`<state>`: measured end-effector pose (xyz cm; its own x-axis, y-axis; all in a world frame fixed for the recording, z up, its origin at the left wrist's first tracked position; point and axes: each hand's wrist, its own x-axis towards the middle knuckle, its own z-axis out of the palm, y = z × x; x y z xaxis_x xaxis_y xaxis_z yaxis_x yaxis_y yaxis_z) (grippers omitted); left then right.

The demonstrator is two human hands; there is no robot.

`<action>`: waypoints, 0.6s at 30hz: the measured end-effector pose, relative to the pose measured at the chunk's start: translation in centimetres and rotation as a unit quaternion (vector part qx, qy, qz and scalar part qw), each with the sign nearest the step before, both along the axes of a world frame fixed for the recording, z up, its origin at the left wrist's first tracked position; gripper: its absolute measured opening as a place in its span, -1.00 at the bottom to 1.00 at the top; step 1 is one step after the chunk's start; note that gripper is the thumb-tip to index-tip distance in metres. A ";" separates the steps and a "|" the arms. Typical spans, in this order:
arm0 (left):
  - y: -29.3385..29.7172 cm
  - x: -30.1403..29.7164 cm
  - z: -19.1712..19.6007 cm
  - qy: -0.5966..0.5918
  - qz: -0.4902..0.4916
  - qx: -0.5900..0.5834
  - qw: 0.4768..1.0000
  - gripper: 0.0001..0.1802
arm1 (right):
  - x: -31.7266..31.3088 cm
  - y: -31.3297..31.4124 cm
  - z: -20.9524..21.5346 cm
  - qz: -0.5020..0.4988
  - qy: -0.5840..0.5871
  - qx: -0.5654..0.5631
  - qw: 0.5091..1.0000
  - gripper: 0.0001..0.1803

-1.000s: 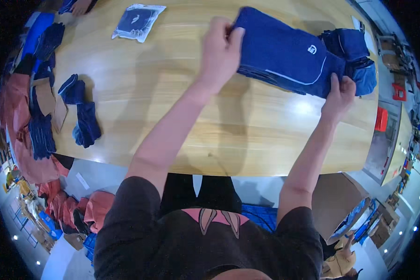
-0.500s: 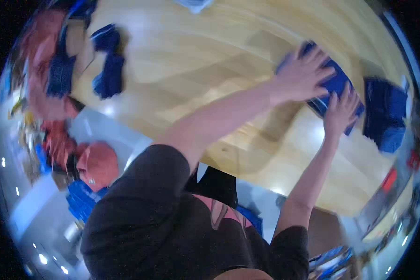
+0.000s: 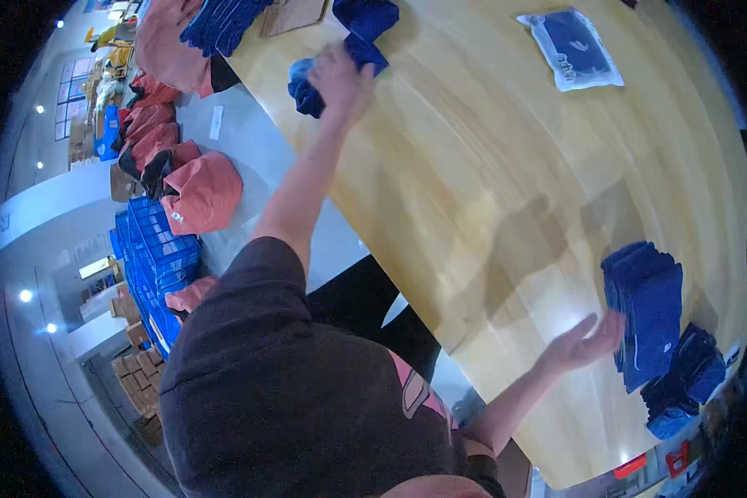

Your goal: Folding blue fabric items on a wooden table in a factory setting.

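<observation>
From the head view, the left hand [image 3: 340, 79] stretches far across the pale wooden worktop [image 3: 490, 166], grip spread over a crumpled dark-blue garment [image 3: 311, 87] at the far-left edge; whether it has closed on the cloth I cannot tell. The right hand [image 3: 585, 344] lies open, fingertips touching a folded dark-blue garment [image 3: 647, 319] whose long axis runs away from the body. A bagged blue garment [image 3: 573, 50] lies well apart.

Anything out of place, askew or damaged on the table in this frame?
Nothing stands out. The left hand rests on loose blue garments, the right hand beside a neatly folded blue stack; a bagged garment lies flat.
</observation>
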<state>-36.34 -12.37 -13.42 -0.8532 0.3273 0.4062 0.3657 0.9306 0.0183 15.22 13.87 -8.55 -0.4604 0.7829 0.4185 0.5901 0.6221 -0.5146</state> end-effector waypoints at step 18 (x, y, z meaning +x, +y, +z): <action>-3.7 19.9 3.9 -0.314 -0.324 0.269 0.851 -0.67 | -18.3 -9.4 -0.6 0.008 0.029 -0.514 0.857 -0.69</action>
